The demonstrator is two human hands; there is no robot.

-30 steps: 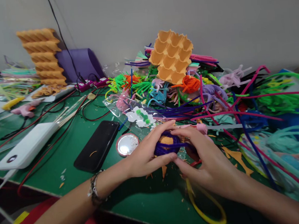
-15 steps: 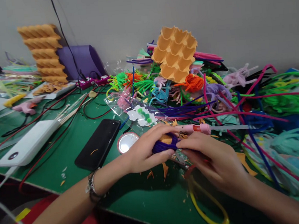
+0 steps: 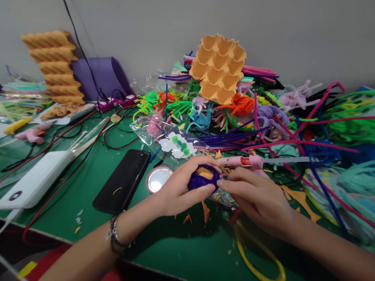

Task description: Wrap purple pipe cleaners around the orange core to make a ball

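My left hand [image 3: 186, 185] is closed round a small orange egg-carton cup [image 3: 206, 172] wrapped with dark purple pipe cleaner [image 3: 197, 181]. The cup's bare orange middle faces up. At its right edge, my right hand [image 3: 260, 199] has thumb and forefinger pressed together against the purple wrapping; the fingertips hide whether they grip a pipe cleaner end. Just behind the hands lies a pink glue gun [image 3: 242, 162] with a translucent glue stick [image 3: 286, 160] out of its back. Scissors with a yellow loop [image 3: 262, 261] lie partly hidden beneath my right hand.
Orange carton scraps [image 3: 206, 212] litter the green table [image 3: 171, 255]. A black phone [image 3: 122, 181], a round mirror [image 3: 159, 179] and a white power bank [image 3: 36, 180] lie to the left. Behind, colourful pipe cleaners [image 3: 184, 103] surround an egg-carton piece [image 3: 219, 67].
My right hand has shifted slightly left and turned, its fingers still at the cup's edge. The cup has tilted a little in my left hand, which stays in place.
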